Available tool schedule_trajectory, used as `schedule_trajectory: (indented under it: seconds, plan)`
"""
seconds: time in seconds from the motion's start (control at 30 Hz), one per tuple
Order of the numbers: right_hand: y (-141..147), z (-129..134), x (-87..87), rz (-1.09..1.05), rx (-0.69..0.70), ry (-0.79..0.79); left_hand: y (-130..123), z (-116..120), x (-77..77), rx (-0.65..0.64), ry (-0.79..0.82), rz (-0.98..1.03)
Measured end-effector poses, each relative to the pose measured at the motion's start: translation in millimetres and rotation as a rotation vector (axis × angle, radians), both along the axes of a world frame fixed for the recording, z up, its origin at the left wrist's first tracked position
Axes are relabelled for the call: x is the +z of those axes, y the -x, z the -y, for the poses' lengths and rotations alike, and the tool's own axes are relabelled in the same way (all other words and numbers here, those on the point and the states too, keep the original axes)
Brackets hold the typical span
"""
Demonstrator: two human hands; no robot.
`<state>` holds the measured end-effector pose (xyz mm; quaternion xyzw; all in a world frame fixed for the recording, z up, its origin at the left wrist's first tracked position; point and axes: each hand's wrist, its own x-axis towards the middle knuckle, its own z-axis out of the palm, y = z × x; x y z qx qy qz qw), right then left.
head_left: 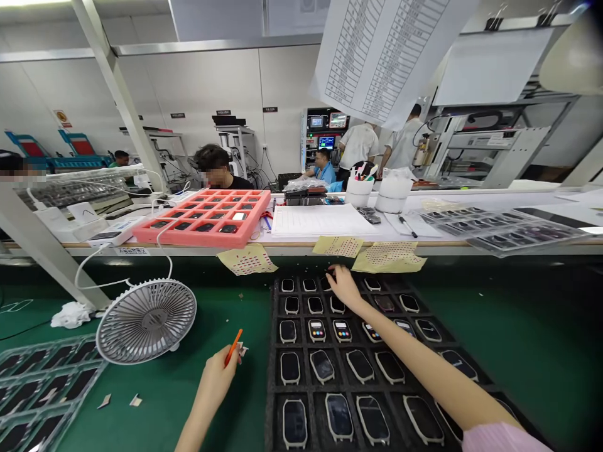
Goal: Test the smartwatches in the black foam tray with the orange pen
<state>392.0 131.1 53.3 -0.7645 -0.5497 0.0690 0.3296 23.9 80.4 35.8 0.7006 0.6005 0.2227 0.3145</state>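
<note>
The left grip (pixel 219 375) is closed around an orange pen (pixel 233 347), which angles up and away from the palm, and the forearm rises from the lower edge of the view. The right grip (pixel 343 287) reaches forward with the wrist bent, its arm in a pink sleeve (pixel 500 437) stretched diagonally across a black tray (pixel 272 326). Its fingertips (pixel 331 269) rest on a dark watch (pixel 325 284) in the tray's top row, 3rd slot from the left; I cannot tell whether they clamp it.

More watches fill the tray below the right grip, 2 with lit screens showing coloured icons (pixel 316 329). The tray lies on a green surface (pixel 518 339), between the 2 hands and beneath the right arm. Left of the left grip stand a small fan (pixel 146 320) and a clear tray (pixel 42 389).

Ahead of the right grip, 3 yellow perforated sheets (pixel 389 257) hang from a white shelf (pixel 452 204). On that shelf sit a pink tray (pixel 202 216), a paper stack (pixel 320 220) and 2 white cups (pixel 358 191). A label (pixel 132 251) under the pink tray and a printed table (pixel 386 44) hanging overhead are too small to read. Beyond, a seated co-worker (pixel 323 166) faces machine racks (pixel 327 132) along white panelled walls (pixel 198 88).
</note>
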Motion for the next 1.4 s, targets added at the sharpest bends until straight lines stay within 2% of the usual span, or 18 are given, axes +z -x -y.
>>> schedule_trajectory:
  seconds: [0.1,0.23,0.33,0.47,0.53,0.63,0.77,0.9,1.1,1.4]
  plan:
    - [-15.7,7.4,2.5,0.087,-0.098,0.057,2.8,1.9,-2.9,-0.016,0.027,-0.099]
    - [-33.2,10.1,-1.5,0.052,-0.138,0.142,-0.4,4.8,0.0,0.009,0.027,-0.144]
    - [-43.4,8.5,-3.1,-0.060,-0.090,0.150,-9.1,9.4,8.7,0.040,0.008,-0.066]
    - [-47.7,13.1,5.2,-0.282,0.035,0.063,-33.8,18.7,28.0,-0.108,-0.027,0.165]
    - [-37.9,20.5,13.5,-0.420,0.111,-0.029,-51.1,23.7,39.0,-0.196,-0.040,0.274]
    - [-3.8,37.7,29.3,-0.675,0.257,-0.120,-79.1,30.0,53.2,-0.320,0.038,0.450]
    - [56.2,66.7,51.3,-1.029,0.507,-0.060,-109.1,34.6,63.9,-0.402,0.128,0.613]
    - [92.1,87.6,68.3,-1.277,0.637,0.021,-120.3,38.1,67.8,-0.377,0.153,0.706]
    - [101.5,92.9,75.1,-1.475,0.652,0.022,-118.0,43.5,68.3,-0.364,0.201,0.755]
    - [103.3,91.7,70.6,-1.558,0.630,0.005,-118.1,45.3,73.9,-0.353,0.196,0.717]
